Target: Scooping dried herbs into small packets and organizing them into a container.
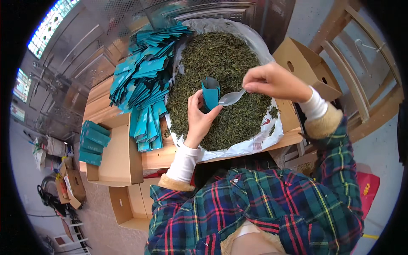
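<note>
My left hand [203, 119] grips a small teal packet [210, 97] upright, its mouth spread apart at the top. Between the fingertips of my right hand [271, 81] is the handle of a clear plastic spoon [232, 98]. The spoon's bowl tilts toward the packet's right side, close to my left thumb; whether it touches cannot be told. Both hands are above a broad heap of dried green tea-like leaves [223, 54], which lies in a white plastic bag [216, 155] with its sides folded down. What is inside the packet is hidden.
Left of the heap, flat teal packets [148, 68] lie in a large overlapping pile on the wooden table [98, 95]. Several fuller teal packets [93, 142] stand at the left of a cardboard box [116, 153]. Another box [132, 204] sits below; a third box [306, 65] is at right, beside a wooden frame [347, 76].
</note>
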`<state>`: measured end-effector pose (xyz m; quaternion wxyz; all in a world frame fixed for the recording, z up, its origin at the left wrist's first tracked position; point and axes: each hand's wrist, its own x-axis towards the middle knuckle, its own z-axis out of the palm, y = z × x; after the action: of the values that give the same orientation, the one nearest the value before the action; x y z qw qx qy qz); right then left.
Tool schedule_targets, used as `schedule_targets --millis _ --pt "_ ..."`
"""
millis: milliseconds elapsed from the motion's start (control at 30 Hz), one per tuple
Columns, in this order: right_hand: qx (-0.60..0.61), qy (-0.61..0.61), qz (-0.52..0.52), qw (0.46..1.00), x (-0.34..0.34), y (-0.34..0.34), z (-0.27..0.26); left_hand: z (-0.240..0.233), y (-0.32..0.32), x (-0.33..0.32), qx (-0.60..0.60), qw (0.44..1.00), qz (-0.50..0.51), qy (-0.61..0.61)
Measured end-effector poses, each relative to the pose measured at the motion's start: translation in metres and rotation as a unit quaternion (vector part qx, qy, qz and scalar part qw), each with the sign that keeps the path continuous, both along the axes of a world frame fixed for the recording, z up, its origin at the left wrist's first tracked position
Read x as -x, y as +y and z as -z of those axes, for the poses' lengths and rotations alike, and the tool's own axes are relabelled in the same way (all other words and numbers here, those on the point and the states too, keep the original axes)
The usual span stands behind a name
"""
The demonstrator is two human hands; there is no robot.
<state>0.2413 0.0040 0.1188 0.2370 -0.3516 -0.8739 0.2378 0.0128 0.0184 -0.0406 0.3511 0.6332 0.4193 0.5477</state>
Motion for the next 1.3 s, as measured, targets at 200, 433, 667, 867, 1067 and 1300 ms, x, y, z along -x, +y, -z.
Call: schedule_targets --millis 200,433,667,867,1067,1300 --pt "0.078 0.099 0.053 0.991 -0.002 -0.011 0.009 -0.023 -0.012 0.002 0.013 0.998 -0.029 0.058" --pt "-0.207 0.008 0.004 0.978 -0.004 -0.023 0.016 -0.025 -0.013 0.002 0.044 0.997 -0.049 0.039" --pt "-0.276 0.035 0.079 0.957 0.003 -0.028 0.027 -0.029 -0.021 0.003 -0.061 0.980 -0.121 0.149" --pt "-0.204 0.123 0.185 0.953 -0.009 -0.042 0.058 -0.034 -0.028 0.034 -0.075 0.984 -0.149 0.059" --pt "-0.112 0.128 0.220 0.961 -0.020 -0.043 0.084 -0.079 -0.018 0.153 -0.066 0.961 -0.267 0.011" --pt "0.014 0.198 0.226 0.953 -0.032 -0.040 0.113 -0.003 -0.020 0.403 -0.013 0.763 -0.640 0.089"
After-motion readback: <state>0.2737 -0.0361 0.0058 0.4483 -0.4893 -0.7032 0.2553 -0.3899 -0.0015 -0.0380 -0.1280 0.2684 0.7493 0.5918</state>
